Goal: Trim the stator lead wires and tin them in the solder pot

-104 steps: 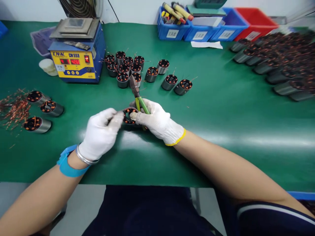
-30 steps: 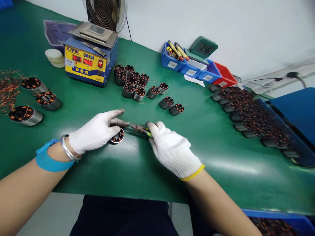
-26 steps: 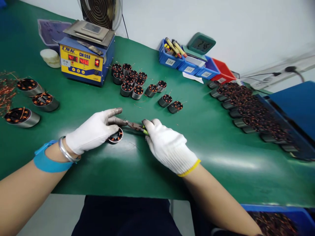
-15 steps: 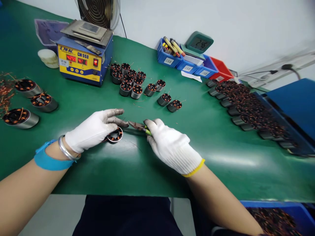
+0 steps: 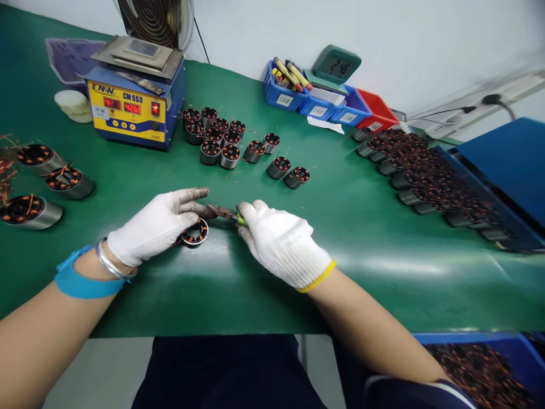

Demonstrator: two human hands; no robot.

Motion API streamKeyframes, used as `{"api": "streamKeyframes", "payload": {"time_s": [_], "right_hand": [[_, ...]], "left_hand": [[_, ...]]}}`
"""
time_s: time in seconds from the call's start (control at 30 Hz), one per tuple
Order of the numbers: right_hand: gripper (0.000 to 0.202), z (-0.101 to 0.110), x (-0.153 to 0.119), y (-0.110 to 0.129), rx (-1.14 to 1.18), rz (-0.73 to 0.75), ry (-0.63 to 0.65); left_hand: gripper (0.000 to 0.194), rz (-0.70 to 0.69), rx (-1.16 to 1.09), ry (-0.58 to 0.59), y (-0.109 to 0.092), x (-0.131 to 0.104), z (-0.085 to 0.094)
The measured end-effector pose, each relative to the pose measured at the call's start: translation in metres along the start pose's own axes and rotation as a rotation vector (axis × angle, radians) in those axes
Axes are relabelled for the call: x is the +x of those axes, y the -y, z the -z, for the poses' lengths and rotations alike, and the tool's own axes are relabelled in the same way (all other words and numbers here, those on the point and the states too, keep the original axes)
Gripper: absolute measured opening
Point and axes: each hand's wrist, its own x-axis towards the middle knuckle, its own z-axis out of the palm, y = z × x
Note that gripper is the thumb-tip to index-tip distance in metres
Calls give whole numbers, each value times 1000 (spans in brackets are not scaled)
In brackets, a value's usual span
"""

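Note:
My left hand point(image 5: 168, 218), in a white glove with darkened fingertips, grips a motor stator point(image 5: 196, 233) on the green mat. The stator is a metal ring with black insulation and copper windings, tipped so its round opening faces me; the glove hides its left part. My gloved right hand point(image 5: 279, 241) is closed on a pair of pliers point(image 5: 225, 213) with green handles. Their jaws point left, at my left fingertips and just above the stator, by a thin wire. Whether the jaws clasp that wire I cannot make out.
A cluster of stators point(image 5: 230, 155) stands behind my hands, with larger ones point(image 5: 70, 180) at left. A yellow-blue CM558 unit point(image 5: 128, 113) is at back left. Small blue bins point(image 5: 284, 101) and a clock point(image 5: 338, 64) line the wall. Rows of wired stators point(image 5: 412, 196) fill the right.
The pliers in my right hand have moved left, closer to the stator and my left fingers. My left hand keeps its hold on the stator. The whole view has shifted slightly.

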Motion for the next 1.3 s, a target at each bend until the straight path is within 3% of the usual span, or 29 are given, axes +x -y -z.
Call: {"api": "streamKeyframes", "payload": {"time_s": [0.1, 0.33, 0.8, 1.07, 1.23, 1.3], "right_hand": [[38, -3, 2, 1, 16, -4, -7], [38, 0, 11, -9, -26, -2, -53], [27, 26, 35, -5, -78, 111, -79], [31, 26, 35, -1, -110, 144, -101], [34, 26, 32, -4, -77, 41, -86], [33, 27, 24, -7, -27, -4, -107]], "left_hand": [[54, -2, -7, 4, 0, 0, 0], [73, 19, -47, 19, 2, -1, -1], [73, -62, -164, 118, 6, 3, 0], [66, -71, -133, 88, 11, 4, 0], [69, -52, -141, 85, 8, 3, -1], [72, -42, -165, 17, 5, 4, -1]]}}
